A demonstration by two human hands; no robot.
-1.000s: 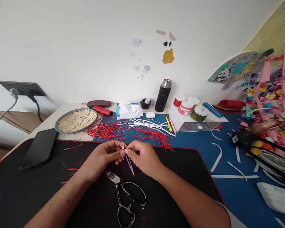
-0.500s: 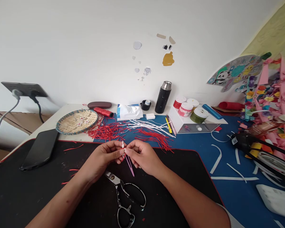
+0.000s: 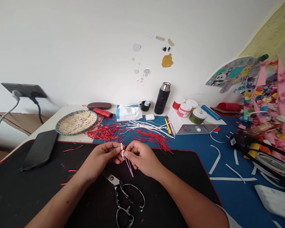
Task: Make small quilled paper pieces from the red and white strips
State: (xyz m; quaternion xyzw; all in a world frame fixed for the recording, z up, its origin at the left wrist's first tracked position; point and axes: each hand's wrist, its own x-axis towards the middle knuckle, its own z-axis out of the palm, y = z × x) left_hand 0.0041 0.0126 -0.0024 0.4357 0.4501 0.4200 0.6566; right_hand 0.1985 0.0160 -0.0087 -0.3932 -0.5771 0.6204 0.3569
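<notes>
My left hand (image 3: 102, 157) and my right hand (image 3: 141, 157) meet over the black mat (image 3: 38, 196), fingers pinched together. Between them is a small white paper strip piece (image 3: 121, 149) standing upright, with a bit of red thread at its base. A thin purple tool (image 3: 129, 167) slants down from my right fingers. Black-handled scissors (image 3: 123, 198) lie on the mat just below my hands. Heaps of red strips (image 3: 104, 132) and white strips (image 3: 147, 124) lie beyond my hands.
A woven basket (image 3: 76, 122), a red thread spool (image 3: 106, 113) and a black phone (image 3: 39, 149) are at the left. A black flask (image 3: 162, 98), paint jars (image 3: 185, 109) and a white box sit at the back. Paper flowers (image 3: 268, 95) and a glue gun (image 3: 254, 145) crowd the right.
My hands stay together in nearly the same place; the view has shifted slightly. The fingers have worked a little on the white piece.
</notes>
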